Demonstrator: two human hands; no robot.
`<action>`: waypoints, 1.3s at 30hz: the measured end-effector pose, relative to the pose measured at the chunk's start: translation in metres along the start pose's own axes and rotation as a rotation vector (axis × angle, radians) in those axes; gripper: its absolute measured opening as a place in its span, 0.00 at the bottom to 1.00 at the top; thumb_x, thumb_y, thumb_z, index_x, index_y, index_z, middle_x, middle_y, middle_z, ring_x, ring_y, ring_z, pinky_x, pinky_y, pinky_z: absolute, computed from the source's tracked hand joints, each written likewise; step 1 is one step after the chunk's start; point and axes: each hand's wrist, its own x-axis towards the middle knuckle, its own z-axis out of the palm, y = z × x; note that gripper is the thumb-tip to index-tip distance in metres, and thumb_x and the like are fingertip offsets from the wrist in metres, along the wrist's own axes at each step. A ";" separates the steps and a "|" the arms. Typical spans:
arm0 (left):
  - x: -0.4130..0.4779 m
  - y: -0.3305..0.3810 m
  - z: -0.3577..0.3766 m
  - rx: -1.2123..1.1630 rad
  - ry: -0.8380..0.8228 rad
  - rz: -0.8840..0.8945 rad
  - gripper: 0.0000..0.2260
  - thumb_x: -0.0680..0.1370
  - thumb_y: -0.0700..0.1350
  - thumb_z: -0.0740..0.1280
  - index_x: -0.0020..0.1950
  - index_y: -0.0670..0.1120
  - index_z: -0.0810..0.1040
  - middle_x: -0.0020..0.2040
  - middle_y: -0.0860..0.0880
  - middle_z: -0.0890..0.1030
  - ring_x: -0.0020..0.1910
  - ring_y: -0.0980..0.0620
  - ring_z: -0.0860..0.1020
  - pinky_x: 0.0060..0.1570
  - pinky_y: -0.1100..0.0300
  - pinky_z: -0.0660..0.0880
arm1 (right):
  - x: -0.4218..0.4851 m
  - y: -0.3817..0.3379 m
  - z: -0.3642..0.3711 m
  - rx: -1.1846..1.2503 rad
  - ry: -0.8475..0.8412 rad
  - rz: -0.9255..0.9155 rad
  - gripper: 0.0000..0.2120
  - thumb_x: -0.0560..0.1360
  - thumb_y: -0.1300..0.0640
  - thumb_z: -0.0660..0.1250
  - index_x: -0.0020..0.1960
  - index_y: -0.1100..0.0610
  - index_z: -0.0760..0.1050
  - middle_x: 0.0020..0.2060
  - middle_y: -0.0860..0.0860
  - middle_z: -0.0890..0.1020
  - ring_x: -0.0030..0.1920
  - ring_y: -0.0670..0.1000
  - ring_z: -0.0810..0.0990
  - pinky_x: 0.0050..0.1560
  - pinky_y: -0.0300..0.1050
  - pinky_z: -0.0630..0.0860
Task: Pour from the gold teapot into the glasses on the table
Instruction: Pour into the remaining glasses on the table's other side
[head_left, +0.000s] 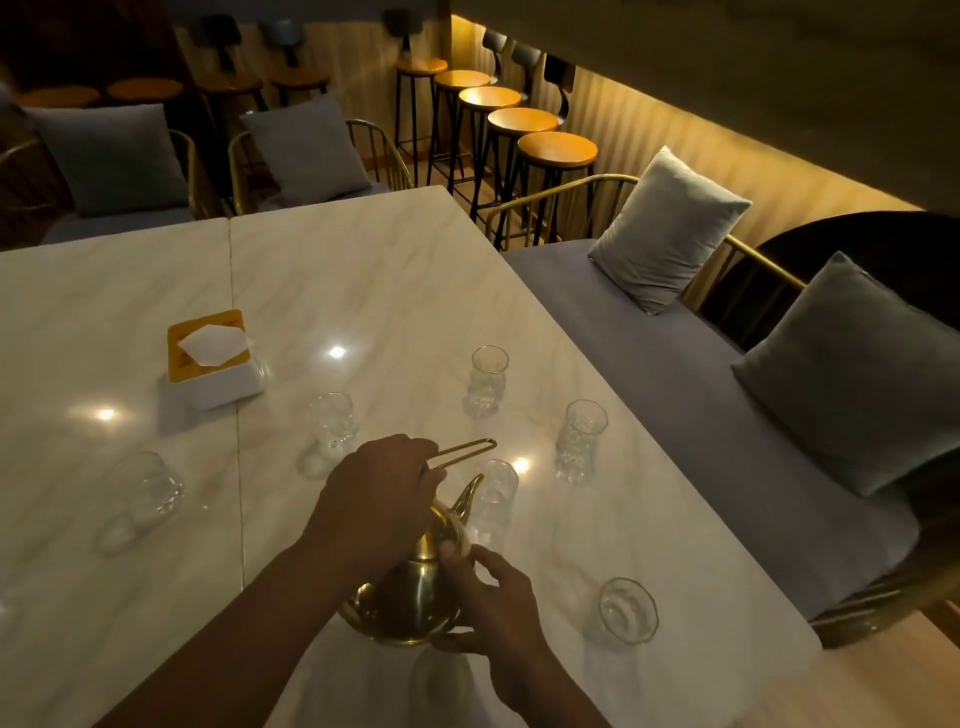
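The gold teapot is tilted forward above the marble table, its spout at the rim of a clear glass. My left hand grips the teapot's wire handle from above. My right hand curls round the pot's body and base on its right side. Several more clear glasses stand around: one at the left, one behind my left hand, one further back, one at the right and one at the near right. No liquid stream is visible.
A white tissue box with a yellow top stands on the table at the back left. A grey bench with cushions runs along the table's right edge. Bar stools and chairs stand beyond the far edge.
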 end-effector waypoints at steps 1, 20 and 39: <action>0.000 0.000 0.001 0.001 -0.003 0.000 0.15 0.77 0.53 0.63 0.62 0.50 0.77 0.57 0.52 0.81 0.53 0.54 0.79 0.56 0.59 0.73 | -0.001 0.001 0.000 0.003 0.005 0.009 0.37 0.69 0.36 0.76 0.73 0.49 0.74 0.55 0.53 0.84 0.47 0.55 0.87 0.44 0.54 0.88; 0.011 0.017 0.000 0.021 -0.029 -0.004 0.16 0.77 0.54 0.64 0.61 0.50 0.77 0.57 0.51 0.82 0.52 0.52 0.80 0.53 0.60 0.73 | -0.001 -0.001 -0.004 0.024 -0.020 0.050 0.41 0.63 0.30 0.73 0.70 0.51 0.77 0.55 0.53 0.85 0.43 0.55 0.89 0.45 0.57 0.88; 0.013 0.016 -0.003 0.021 -0.032 -0.016 0.16 0.76 0.54 0.65 0.62 0.49 0.77 0.56 0.51 0.82 0.51 0.51 0.81 0.55 0.59 0.74 | -0.002 -0.002 0.001 0.005 -0.031 0.059 0.43 0.61 0.29 0.72 0.70 0.51 0.77 0.59 0.53 0.84 0.45 0.55 0.88 0.42 0.51 0.88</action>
